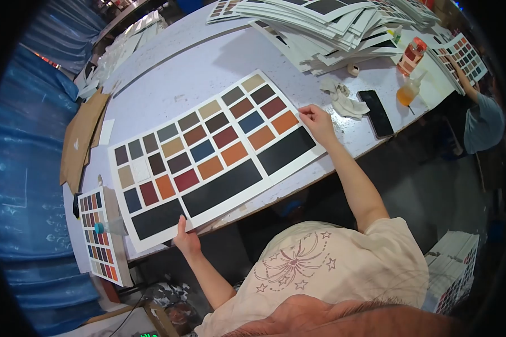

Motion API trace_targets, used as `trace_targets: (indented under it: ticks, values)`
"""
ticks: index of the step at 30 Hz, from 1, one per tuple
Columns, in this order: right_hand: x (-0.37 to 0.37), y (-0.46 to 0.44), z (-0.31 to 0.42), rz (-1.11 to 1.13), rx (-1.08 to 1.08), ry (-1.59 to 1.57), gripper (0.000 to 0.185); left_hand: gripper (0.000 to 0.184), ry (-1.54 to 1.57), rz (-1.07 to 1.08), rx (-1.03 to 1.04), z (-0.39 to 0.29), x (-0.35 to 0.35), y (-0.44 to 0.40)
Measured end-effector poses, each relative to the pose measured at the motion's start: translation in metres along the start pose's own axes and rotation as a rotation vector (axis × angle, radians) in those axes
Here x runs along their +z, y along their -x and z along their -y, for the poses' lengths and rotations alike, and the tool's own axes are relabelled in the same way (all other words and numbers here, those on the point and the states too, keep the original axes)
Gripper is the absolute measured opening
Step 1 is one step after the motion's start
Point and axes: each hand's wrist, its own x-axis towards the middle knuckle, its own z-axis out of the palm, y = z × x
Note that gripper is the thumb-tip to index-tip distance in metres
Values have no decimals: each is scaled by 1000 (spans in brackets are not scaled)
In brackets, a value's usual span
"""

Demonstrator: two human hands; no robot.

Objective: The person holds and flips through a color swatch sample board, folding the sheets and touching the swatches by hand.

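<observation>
A large white colour swatch card (224,170), marked off in three panels, is spread open at the table's front edge. Its rows carry small beige, grey, brown, blue, red and orange swatches, with a wide black strip along the bottom of each panel. One pale spot in the left panel is hard to make out. My left hand (187,240) pinches the card's near edge, thumb on top by the left fold line. At the right end, my right hand (319,124) grips the card's edge between thumb and fingers.
Piled swatch cards (326,33) cover the far side. Right of the card are a crumpled cloth (343,100), phone (376,114), red bottle (412,56) and amber bottle (408,92). A card stack (98,238), blue-capped bottle (100,227) and cardboard (82,140) stand left. Another person (485,122) works far right.
</observation>
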Motion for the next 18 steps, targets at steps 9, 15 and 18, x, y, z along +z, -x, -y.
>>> trace_targets:
  ticks: [9, 15, 18]
  values:
    - [-1, -1, -1, 20, 39, 12, 15, 24, 1, 8, 63, 7, 12, 0]
    - [3, -3, -15, 5, 3, -34, 14, 20, 9, -42, 93, 11, 4, -5]
    - [4, -4, -19, 5, 3, -21, 14, 22, 3, -36, 109, 10, 8, -2]
